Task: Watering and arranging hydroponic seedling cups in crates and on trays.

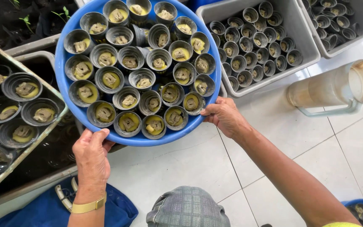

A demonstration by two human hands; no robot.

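Basin: round blue basin (69,40) packed with small grey cups (128,122) holding brown lumps in yellow liquid, held level above the floor, straight ahead of the person.
Left hand: left hand (91,157) clenched on the near-left rim — thumb over the edge, fingers under.
Right hand: right hand (224,116) grasping the near-right rim at about the same height; both hands are equally near, the basin centred between them.
Left side: a tray (43,128) of larger cups touches or lies just under the basin's left edge — little room there.
Far side: grey crate (303,63) of empty cups, just beyond the rim.
Right: pale jug (337,88) lying on the floor, well apart.
Open room: bare floor tiles (181,164) beneath and to the near right.
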